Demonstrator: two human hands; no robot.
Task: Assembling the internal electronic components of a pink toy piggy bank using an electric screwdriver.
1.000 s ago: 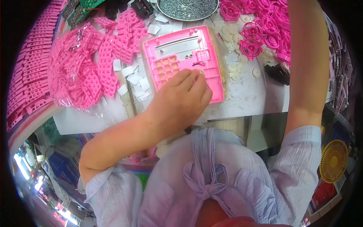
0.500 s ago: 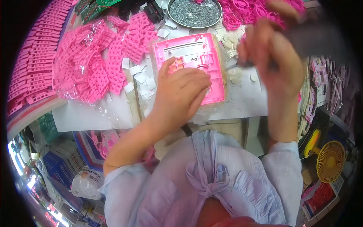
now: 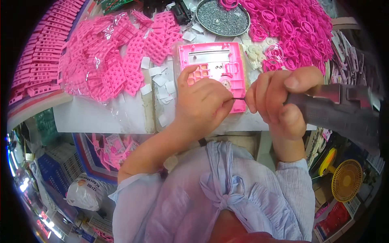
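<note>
A pink plastic housing (image 3: 240,81) with rectangular openings lies on the bench before me. My left hand (image 3: 204,99) rests over its lower left part, index finger and thumb pinched; what they hold is too small to make out. In my right hand (image 3: 279,95), just right of the housing, is a dark power screwdriver (image 3: 336,109), the fingers wrapped round its front end. Its thin bit points left across the housing's edge, and the tip meets the fingertips of my left hand.
A round tray of small metal screws (image 3: 223,18) stands behind the housing. Pink keypad pieces (image 3: 97,60) in clear plastic are heaped at left, pink ring parts (image 3: 296,32) at back right. White paper squares (image 3: 164,87) lie beside the housing. Below right is a yellow fan (image 3: 346,180).
My right hand has come down and turned, bringing the screwdriver's bit to my left fingertips. My left hand stays over the housing, its finger and thumb now pinched at the bit. The whole view has shifted slightly.
</note>
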